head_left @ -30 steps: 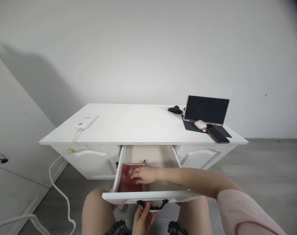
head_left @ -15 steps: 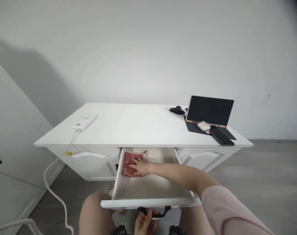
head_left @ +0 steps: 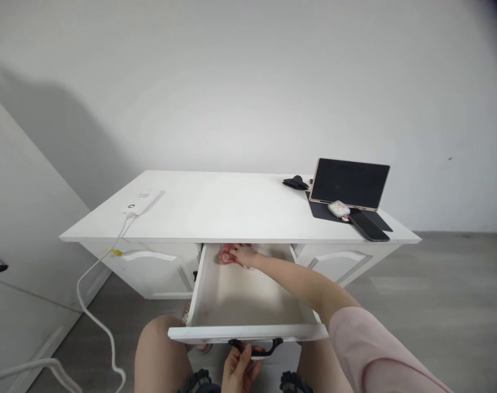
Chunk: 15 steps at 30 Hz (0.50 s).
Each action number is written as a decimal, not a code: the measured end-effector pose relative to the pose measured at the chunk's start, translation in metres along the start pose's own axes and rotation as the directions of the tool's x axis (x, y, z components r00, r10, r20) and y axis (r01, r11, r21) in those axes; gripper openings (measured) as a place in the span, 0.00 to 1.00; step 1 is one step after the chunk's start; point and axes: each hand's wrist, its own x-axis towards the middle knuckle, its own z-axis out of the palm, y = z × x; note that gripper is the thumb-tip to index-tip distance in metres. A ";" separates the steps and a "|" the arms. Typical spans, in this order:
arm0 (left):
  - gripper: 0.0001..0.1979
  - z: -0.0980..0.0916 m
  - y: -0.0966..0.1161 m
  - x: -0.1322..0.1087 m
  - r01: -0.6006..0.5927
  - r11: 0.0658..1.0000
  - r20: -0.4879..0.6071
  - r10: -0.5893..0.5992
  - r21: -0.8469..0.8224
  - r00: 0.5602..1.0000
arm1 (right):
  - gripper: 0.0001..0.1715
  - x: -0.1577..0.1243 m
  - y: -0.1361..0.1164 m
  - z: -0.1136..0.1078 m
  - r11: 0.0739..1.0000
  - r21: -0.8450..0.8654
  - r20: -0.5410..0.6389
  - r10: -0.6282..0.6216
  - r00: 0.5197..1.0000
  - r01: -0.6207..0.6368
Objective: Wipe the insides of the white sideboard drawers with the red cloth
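A red, partly clear pouch (head_left: 225, 256) lies bunched at the back left of the pulled-out white drawer (head_left: 248, 297). Over it is my right hand (head_left: 243, 255), its fingers closed on the crumpled material; the desk's front edge hides part of the pouch's far side. Below the drawer front, my left hand (head_left: 238, 368) wraps its fingers and thumb round the black drawer handle (head_left: 267, 349).
On the white desk top (head_left: 216, 207) stand a tablet (head_left: 350, 183) with a dark cover, a phone (head_left: 368, 225), a small pale case (head_left: 339, 209) and a black item (head_left: 296, 183). A white power bank (head_left: 141, 202) trails a white cable (head_left: 95, 322) at left.
My right hand and the pouch have moved toward the back of the drawer. The pouch, flat before, is now crumpled. My left hand stays on the handle.
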 end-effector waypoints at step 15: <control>0.21 0.001 0.001 -0.002 -0.019 1.000 0.016 0.019 -0.018 1.000 | 0.26 -0.120 -0.018 0.024 0.971 -0.100 0.183 -0.197 0.963 0.218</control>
